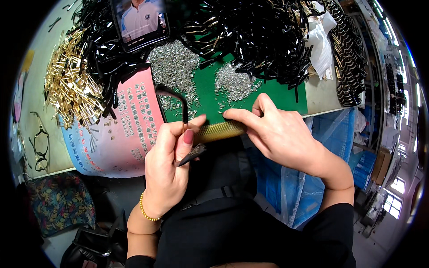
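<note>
Steadying the hooked black plastic temple seemingly relied on the left hand pinching firmly, the right hand, grip unclear, beside the gold mesh-textured cylinder at two o'clock from that pinch.

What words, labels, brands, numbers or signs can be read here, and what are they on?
Pink-and-blue sheet: dark lines of characters and digits on the pink part, red and blue characters toward the blue end; partly legible, but I won't copy them out.
Phone: a pale line low on its screen, too small to read.
Shirt emblem on that screen: too small to read.
</note>
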Motion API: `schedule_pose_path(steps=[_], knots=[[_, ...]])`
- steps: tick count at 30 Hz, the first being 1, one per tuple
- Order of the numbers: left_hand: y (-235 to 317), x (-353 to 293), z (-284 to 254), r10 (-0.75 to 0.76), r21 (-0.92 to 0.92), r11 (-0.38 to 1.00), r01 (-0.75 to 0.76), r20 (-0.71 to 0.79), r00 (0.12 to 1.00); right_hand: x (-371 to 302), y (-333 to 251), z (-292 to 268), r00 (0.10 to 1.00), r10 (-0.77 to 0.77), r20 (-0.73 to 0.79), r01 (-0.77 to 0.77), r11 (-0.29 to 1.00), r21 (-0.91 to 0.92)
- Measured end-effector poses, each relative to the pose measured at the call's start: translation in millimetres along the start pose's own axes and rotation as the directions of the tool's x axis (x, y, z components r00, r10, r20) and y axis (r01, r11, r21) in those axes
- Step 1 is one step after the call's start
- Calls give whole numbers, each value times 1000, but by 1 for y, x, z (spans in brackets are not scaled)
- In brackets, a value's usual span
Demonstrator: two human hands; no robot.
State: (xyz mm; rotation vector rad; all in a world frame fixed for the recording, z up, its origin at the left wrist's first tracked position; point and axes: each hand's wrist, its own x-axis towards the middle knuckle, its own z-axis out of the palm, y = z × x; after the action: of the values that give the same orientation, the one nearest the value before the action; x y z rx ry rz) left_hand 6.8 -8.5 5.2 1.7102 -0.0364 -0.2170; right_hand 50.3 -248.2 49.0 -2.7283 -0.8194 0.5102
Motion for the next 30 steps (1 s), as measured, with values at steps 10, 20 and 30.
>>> schedule_pose_path(steps=[10, 20, 30], knots=[[-12, -11, -12, 9, 15, 1000, -8, -66, 998, 0, 1, -1, 1000, 1, 23, -1, 1000, -5], [-8, -5, -15, 201, 265, 947, -181, -50, 978, 10, -7, -5, 998, -29, 64, 34, 997, -69], [-16, 3, -18, 181, 224, 962, -155, -102, 978, 33, -39, -32, 840, -75, 537, -488, 328, 809]])
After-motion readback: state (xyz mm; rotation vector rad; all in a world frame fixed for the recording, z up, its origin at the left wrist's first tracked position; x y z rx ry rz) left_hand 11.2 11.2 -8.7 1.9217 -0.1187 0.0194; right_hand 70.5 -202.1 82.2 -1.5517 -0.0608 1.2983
